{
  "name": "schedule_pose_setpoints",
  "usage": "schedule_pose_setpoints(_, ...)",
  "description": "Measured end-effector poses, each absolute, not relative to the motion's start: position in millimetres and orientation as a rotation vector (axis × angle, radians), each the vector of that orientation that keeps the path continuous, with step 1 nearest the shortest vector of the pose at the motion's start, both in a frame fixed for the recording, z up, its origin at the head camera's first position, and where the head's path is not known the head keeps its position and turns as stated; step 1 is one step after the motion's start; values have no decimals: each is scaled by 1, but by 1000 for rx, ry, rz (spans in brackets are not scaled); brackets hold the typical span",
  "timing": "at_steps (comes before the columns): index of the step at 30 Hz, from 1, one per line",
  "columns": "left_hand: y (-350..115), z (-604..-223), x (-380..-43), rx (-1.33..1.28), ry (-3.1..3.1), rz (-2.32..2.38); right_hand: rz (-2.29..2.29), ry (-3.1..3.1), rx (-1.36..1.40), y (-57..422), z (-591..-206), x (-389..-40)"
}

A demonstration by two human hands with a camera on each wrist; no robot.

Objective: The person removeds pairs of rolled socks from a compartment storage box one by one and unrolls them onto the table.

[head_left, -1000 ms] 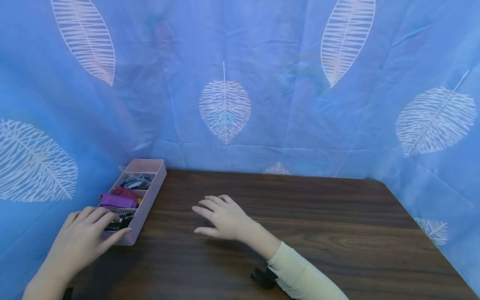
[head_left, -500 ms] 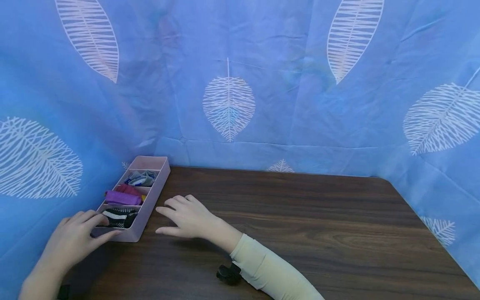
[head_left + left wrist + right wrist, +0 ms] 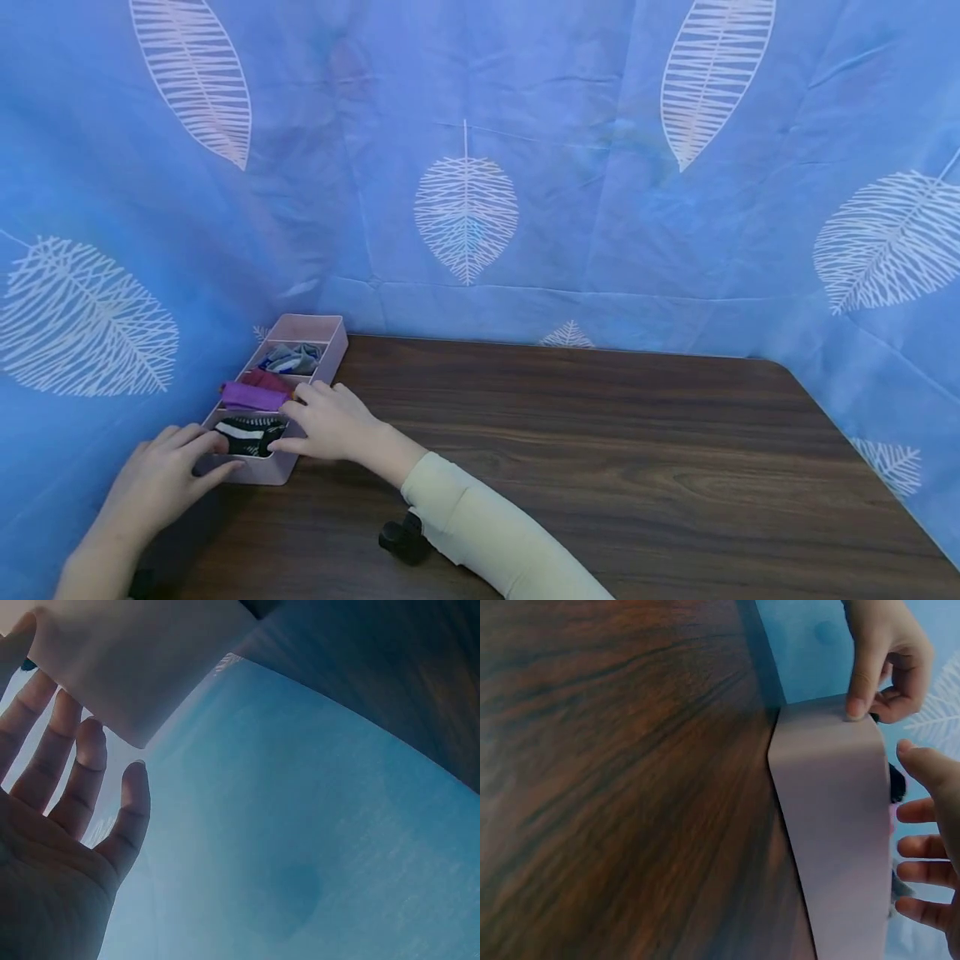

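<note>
Left hand [image 3: 159,477], right hand [image 3: 330,427], at pink box [image 3: 262,473]

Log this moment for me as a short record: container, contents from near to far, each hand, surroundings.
Container: long pale pink divided box, at the table's left
Nearest compartment: black-and-white patterned fabric bundle
Second compartment: rolled purple fabric bundle, dark red fabric bundle behind it
Third compartment: grey-blue fabric bundle
Left hand: grips the box's near wall, thumb outside
Right hand: fingers spread beside the box's right rim, holding nothing
Surface: dark brown wood-grain table
Backdrop: blue cloth with white leaf prints
</note>
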State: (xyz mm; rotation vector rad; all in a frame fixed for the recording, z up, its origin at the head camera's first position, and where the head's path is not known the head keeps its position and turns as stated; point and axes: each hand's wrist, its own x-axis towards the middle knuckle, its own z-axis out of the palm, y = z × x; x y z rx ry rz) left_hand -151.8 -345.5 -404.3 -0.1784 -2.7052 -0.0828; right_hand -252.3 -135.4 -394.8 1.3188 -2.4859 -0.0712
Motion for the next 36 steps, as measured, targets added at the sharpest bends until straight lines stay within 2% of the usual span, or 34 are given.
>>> schedule_pose_setpoints(18,-346,-412,-155,-236,-2568,-96,-129,-2805,1150,-181,-382,-248)
schedule_pose_setpoints(36,-346,-414,-155,-282,-2504,-93,-11,-2923,919,-201,-395,-241)
